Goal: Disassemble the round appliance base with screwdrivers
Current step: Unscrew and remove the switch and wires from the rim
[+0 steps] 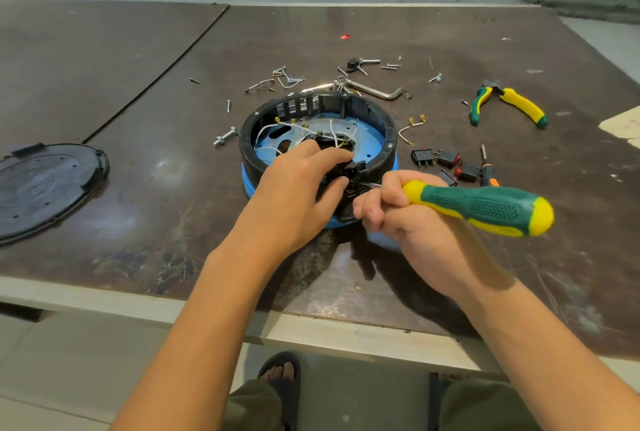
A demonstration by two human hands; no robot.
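The round appliance base (377, 115), a black ring over a blue shell with white wires inside, lies on the table in front of me. My left hand (298, 188) pinches a small black part (355, 169) at the ring's near rim between thumb and fingers. My right hand (398, 212) grips a green and yellow screwdriver (485, 207) near the front of its handle. Its thin metal shaft points left at the black part. The tip is hidden behind my fingers.
A black round cover (45, 188) lies at the far left. Behind the base lie loose screws (287, 78), a hex key (381, 91) and a bolt (225, 136). Green and yellow pliers (509, 103), black switches (446, 160) and a small screwdriver (486, 167) lie to the right.
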